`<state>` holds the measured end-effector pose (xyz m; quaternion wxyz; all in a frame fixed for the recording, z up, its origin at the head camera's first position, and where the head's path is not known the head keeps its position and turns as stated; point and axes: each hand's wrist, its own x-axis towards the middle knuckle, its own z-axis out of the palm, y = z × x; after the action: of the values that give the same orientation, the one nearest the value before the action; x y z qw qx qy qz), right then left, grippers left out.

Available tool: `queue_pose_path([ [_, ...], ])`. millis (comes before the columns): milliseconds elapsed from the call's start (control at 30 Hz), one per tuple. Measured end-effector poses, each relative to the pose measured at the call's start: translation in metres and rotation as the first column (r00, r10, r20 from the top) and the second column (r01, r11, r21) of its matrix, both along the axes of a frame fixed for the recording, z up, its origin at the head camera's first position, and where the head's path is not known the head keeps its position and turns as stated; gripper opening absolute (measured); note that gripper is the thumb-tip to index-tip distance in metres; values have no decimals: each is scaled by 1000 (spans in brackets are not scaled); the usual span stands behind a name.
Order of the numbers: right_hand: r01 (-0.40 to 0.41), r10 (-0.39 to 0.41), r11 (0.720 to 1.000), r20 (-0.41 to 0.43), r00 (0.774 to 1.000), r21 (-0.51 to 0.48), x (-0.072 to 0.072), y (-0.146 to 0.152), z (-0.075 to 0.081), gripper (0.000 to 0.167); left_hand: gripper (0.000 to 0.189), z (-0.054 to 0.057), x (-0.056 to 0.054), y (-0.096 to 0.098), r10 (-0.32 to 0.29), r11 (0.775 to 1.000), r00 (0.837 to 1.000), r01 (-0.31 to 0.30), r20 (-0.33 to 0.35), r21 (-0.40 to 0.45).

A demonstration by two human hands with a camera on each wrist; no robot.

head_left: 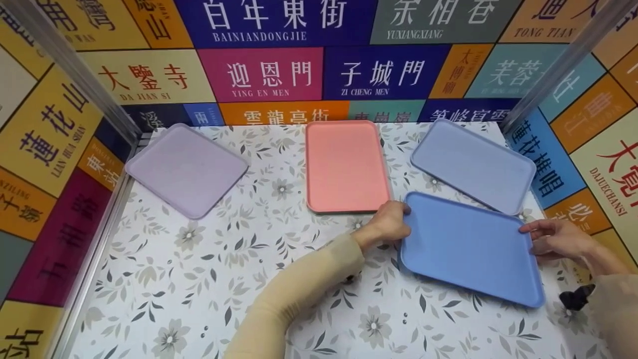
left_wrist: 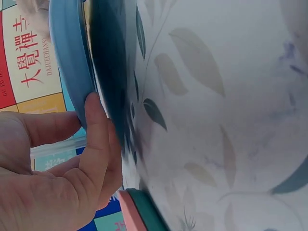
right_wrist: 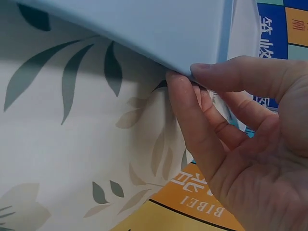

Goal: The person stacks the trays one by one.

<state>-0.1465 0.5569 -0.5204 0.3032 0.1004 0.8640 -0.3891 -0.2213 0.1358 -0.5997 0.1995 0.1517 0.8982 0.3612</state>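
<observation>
Between my two hands is a blue rectangular tray [head_left: 468,247], held just above the patterned tabletop and casting a shadow on it. My left hand [head_left: 389,223] pinches its left edge; thumb and fingers lie on either side of the rim in the left wrist view. The right edge is pinched by my right hand [head_left: 560,240], and in the right wrist view its thumb and index finger [right_wrist: 182,94] meet at the rim. Behind the blue tray, partly overlapped by it, lies a pale periwinkle tray [head_left: 476,164]. A pink tray [head_left: 346,167] lies beyond my left hand.
A lilac tray [head_left: 187,169] lies turned at the far left of the tabletop [head_left: 199,279], which has a leaf-and-flower print. Under the pink tray shows a dark green edge [left_wrist: 144,207]. Printed panels [head_left: 259,75] wall the back and both sides, with metal corner posts.
</observation>
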Motion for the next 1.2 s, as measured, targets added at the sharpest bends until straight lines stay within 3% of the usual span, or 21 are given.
queue_pose_path([
  [167, -3, 4, 999, -40, 999, 45, -1, -3, 8, 54, 61, 25, 4, -9, 18, 999, 1000, -18, 11, 46],
  [233, 5, -2, 999, -55, 998, 49, -2, -5, 11, 59, 60, 41, 8, -16, 30, 996, 999, -34, 42, 82],
  [400, 38, -34, 998, -83, 996, 42, -10, -10, 18, 65, 60, 76, 17, -29, 76, 969, 981, -116, 180, 220],
  [467, 37, -33, 999, -90, 995, 40, -13, -12, 21, 63, 61, 83, 16, -33, 94, 952, 972, -152, 217, 266],
  [600, 27, -24, 999, -109, 994, 32, -21, -18, 29, 57, 61, 92, 11, -41, 112, 941, 975, -167, 194, 293],
  [767, 30, -29, 999, -124, 992, 10, -33, -26, 38, 51, 64, 102, 0, -53, 109, 912, 966, -191, 235, 363],
  [933, 23, -24, 1000, -148, 989, -12, -49, -36, 46, 46, 63, 105, -10, -65, 108, 883, 954, -221, 280, 413],
  [1033, 13, -13, 1000, -174, 985, -5, -59, -45, 49, 47, 61, 105, -16, -75, 105, 853, 938, -255, 329, 455],
  [1200, 25, -33, 999, -203, 979, -39, -73, -60, 51, 47, 57, 104, -26, -88, 159, 828, 935, -302, 318, 473],
])
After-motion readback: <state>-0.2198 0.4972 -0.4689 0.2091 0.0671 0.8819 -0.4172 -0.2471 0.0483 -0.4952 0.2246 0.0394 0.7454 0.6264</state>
